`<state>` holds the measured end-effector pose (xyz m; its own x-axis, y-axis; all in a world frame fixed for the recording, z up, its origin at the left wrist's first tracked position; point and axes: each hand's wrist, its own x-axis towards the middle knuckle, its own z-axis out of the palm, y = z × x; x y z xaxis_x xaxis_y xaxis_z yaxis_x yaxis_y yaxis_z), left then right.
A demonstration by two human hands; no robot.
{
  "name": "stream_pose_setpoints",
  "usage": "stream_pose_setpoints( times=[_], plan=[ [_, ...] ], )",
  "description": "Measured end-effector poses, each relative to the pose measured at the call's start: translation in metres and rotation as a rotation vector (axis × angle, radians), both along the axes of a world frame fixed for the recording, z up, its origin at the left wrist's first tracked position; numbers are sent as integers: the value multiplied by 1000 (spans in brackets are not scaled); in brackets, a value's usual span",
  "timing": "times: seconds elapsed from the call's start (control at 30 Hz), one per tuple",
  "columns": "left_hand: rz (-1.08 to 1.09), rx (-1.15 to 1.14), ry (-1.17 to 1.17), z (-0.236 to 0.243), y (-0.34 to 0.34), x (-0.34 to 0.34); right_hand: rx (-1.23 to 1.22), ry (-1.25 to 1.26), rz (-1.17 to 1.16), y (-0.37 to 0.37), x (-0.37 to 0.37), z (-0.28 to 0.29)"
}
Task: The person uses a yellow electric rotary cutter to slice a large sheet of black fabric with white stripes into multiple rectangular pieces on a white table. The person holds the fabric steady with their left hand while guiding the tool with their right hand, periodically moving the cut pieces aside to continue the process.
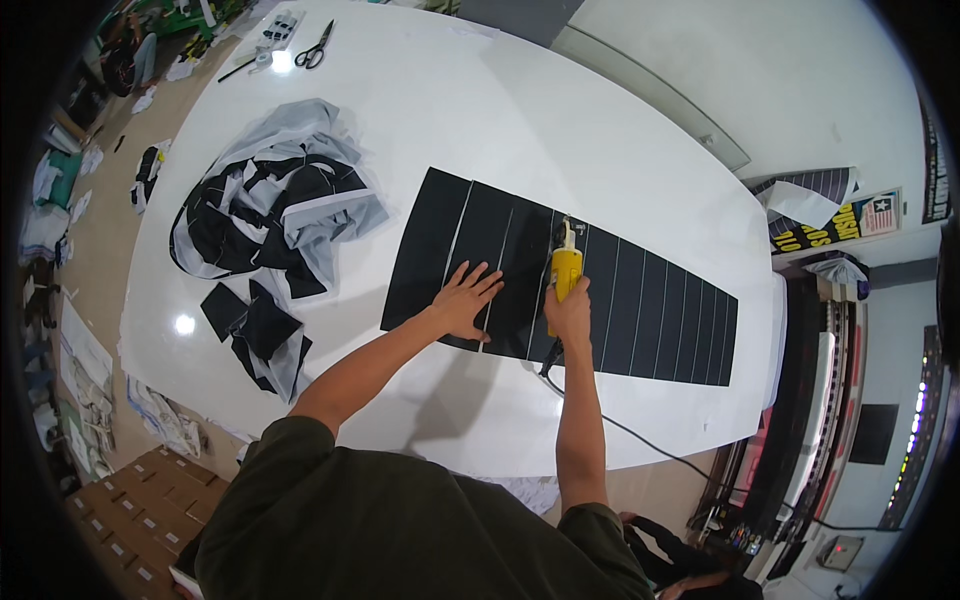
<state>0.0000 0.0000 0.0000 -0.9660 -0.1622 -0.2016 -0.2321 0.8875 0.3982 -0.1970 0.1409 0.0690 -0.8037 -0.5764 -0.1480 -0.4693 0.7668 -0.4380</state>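
Note:
Black fabric (640,310) with thin pale lines running across it lies flat on the white table. My left hand (467,300) presses down on it, fingers spread, near a gap between the leftmost strip (425,240) and the rest. To its right, my right hand (570,312) is wrapped round the body of a yellow electric fabric cutter (566,265). The cutter's head points to the far edge of the fabric, along one of the pale lines. Its blade is too small to make out. A dark cord trails from the cutter's near end.
A crumpled heap of black and grey fabric (270,205) lies at the left, with smaller black pieces (262,330) nearer me. Scissors (316,48) rest at the far left. The cord (650,447) runs off the table's right side. Cardboard boxes (150,515) stand on the floor.

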Motion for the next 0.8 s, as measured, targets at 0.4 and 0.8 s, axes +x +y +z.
stream_pose_setpoints(
  times=[0.4, 0.8],
  plan=[
    [8, 29, 7, 5, -2, 0, -27, 15, 8, -30, -34, -10],
    [14, 35, -2, 8, -2, 1, -21, 21, 3, -51, -45, -6]
  ],
)
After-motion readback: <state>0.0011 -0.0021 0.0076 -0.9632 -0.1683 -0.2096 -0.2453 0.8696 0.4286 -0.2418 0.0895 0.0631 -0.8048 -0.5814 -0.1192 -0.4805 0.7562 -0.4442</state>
